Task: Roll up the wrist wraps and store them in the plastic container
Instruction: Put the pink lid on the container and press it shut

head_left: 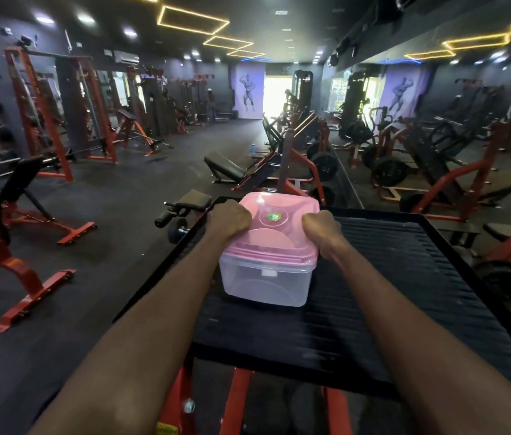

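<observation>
While the plastic container sits on the black ribbed counter, both hands, left and right, curl over its pink lid, likely seating it; no wrist wraps show.

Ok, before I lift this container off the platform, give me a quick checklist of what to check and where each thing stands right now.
1. Left hand grips the left edge of the pink lid: ok.
2. Right hand grips the lid's right edge: ok.
3. Lid sits level on the plastic container all round: looks ok on the near side, far side cannot tell.
4. Lid latched firmly enough to carry by: cannot tell.
5. Wrist wraps rolled and inside: cannot tell, the cloudy wall shows nothing clearly.
6. Container rests flat on the black ribbed platform: ok.
</observation>
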`<action>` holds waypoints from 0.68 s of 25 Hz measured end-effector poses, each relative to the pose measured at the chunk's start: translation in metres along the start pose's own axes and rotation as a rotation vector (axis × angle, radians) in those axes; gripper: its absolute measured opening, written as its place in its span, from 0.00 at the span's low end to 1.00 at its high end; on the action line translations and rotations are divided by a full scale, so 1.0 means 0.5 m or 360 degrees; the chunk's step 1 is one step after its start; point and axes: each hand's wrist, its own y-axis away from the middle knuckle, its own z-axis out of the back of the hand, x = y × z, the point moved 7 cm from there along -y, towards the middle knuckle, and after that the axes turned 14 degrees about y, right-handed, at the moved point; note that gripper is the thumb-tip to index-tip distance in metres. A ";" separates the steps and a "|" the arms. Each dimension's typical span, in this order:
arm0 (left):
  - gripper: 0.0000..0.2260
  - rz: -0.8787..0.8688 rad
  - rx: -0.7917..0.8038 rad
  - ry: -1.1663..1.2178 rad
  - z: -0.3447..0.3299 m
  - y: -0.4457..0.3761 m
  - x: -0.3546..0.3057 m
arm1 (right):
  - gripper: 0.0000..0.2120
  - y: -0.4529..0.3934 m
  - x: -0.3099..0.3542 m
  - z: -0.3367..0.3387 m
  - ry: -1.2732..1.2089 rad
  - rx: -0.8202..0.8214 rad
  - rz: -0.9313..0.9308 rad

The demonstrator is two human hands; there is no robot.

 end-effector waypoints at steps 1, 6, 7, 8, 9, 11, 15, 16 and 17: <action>0.16 0.0020 0.0032 0.0003 -0.026 -0.002 -0.018 | 0.28 -0.016 -0.018 0.022 0.0057 -0.0012 -0.0011; 0.15 0.0092 0.0270 0.0012 -0.158 0.005 -0.075 | 0.23 -0.086 -0.106 0.109 0.0257 -0.0065 -0.0036; 0.15 0.0102 0.0291 -0.0003 -0.177 0.003 -0.083 | 0.24 -0.098 -0.118 0.119 0.0279 -0.0047 -0.0039; 0.15 0.0111 0.0307 -0.0026 -0.194 0.002 -0.091 | 0.26 -0.111 -0.132 0.127 0.0297 -0.0037 -0.0040; 0.15 0.0123 0.0321 -0.0044 -0.209 0.001 -0.097 | 0.27 -0.120 -0.144 0.133 0.0324 -0.0031 -0.0042; 0.14 0.0109 0.0341 -0.0087 -0.228 0.004 -0.111 | 0.27 -0.134 -0.165 0.138 0.0359 -0.0024 -0.0032; 0.16 0.0015 0.0327 -0.0079 -0.241 0.006 -0.121 | 0.26 -0.128 -0.177 0.139 0.0389 0.0003 -0.0047; 0.16 0.0001 0.0320 -0.0079 -0.241 0.006 -0.122 | 0.27 -0.121 -0.170 0.142 0.0436 0.0016 -0.0033; 0.17 -0.0003 0.0314 -0.0073 -0.242 0.004 -0.121 | 0.27 -0.114 -0.161 0.143 0.0493 0.0040 -0.0020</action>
